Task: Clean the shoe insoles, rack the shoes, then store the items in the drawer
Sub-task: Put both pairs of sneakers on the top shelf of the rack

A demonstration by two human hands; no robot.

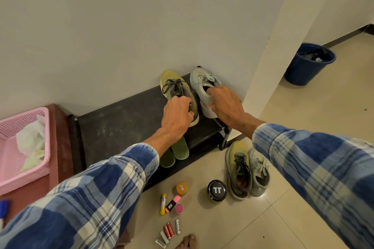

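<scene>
1. Racking looks half done: the left hand [177, 115] grips the heel of a yellow shoe [172, 85] and the right hand [224, 105] grips a pale shoe [202, 83] at its collar, both on top of the rack [121, 123].
2. A second yellow shoe [238, 170] and a second pale shoe [260, 172] lie on the floor by the rack's right end.
3. Two flat, round-ended green insoles [180, 151] rest at the rack's front edge, outside any shoe.
4. A glossy round tin [217, 190] and batteries [169, 230] wait in front of the rack; no drawer shows.
5. The shoes look soft-woven and laced, and the rack top dull and scuffed.
</scene>
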